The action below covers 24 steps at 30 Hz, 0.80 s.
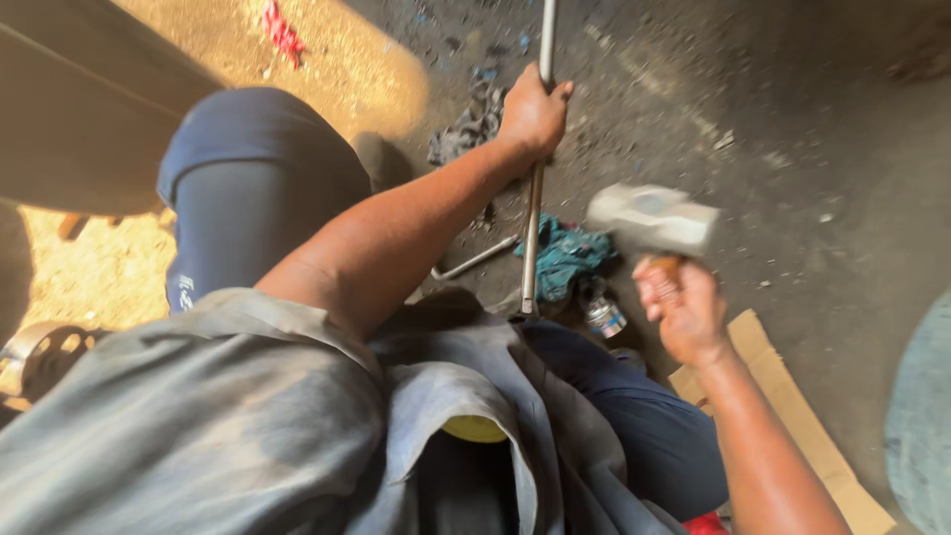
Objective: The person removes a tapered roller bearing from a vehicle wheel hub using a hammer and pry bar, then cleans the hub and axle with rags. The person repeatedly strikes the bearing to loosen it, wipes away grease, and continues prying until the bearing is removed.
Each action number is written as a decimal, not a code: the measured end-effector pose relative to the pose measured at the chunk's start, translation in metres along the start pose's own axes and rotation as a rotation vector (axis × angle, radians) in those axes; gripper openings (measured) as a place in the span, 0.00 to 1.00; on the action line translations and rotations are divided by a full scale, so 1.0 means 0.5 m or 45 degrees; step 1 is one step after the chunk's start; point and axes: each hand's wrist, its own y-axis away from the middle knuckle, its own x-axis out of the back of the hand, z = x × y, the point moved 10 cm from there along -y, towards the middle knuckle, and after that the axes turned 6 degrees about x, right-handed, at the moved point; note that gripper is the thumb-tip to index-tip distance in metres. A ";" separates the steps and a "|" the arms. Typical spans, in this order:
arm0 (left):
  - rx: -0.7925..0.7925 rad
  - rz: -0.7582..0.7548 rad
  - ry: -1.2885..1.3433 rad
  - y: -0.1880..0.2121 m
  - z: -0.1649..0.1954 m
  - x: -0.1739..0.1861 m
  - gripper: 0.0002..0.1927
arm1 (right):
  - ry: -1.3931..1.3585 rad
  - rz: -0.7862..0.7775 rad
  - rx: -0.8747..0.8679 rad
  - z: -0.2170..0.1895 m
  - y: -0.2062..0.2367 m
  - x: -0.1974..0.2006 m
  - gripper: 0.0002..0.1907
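Left hand (533, 111): fingers wrapped tight round long steel rod (535, 213), held near upright, lower end planted by the knees at the floor (792, 178). Right hand (684, 309): fingers closed on wooden handle of sledge hammer (654, 218), grey head raised, blurred, just right of the rod and below the left hand. Beside the rod's foot: teal rag (565, 256), small tin can (602, 315), bent metal bar (475, 260). Further up the floor: dark rag (471, 129), red scrap (282, 32). Right of the knee: strip of cardboard (792, 406). Risks, judged: glancing blow off the rod toward the left hand's knuckles, owing to their closeness; rod's foot skidding on oily floor or rag; loosened hold on the handle, sending the head wide.
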 end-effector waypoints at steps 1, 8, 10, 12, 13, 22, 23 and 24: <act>0.024 0.005 0.030 -0.003 -0.003 -0.002 0.18 | 0.210 -0.025 -0.025 -0.005 0.007 -0.006 0.13; -0.174 0.079 0.121 0.011 0.051 0.031 0.18 | 0.996 -0.143 0.186 -0.032 -0.037 -0.071 0.17; -0.096 0.045 0.115 0.018 0.052 0.038 0.18 | 0.783 -0.115 -0.016 -0.111 -0.045 -0.092 0.11; -0.036 -0.001 0.143 0.026 0.051 0.040 0.18 | 0.288 0.014 -0.219 -0.190 -0.034 -0.083 0.12; -0.023 -0.021 0.182 0.032 0.051 0.042 0.18 | 0.264 0.067 -0.107 -0.242 -0.035 -0.063 0.12; 0.025 -0.065 0.152 0.049 0.066 0.042 0.18 | 0.447 0.236 1.087 -0.455 0.115 -0.037 0.13; 0.009 -0.034 0.152 0.052 0.070 0.049 0.18 | 0.452 0.225 1.050 -0.463 0.109 -0.041 0.13; -0.012 -0.001 0.156 0.054 0.071 0.060 0.18 | 0.474 0.202 0.943 -0.463 0.095 -0.050 0.14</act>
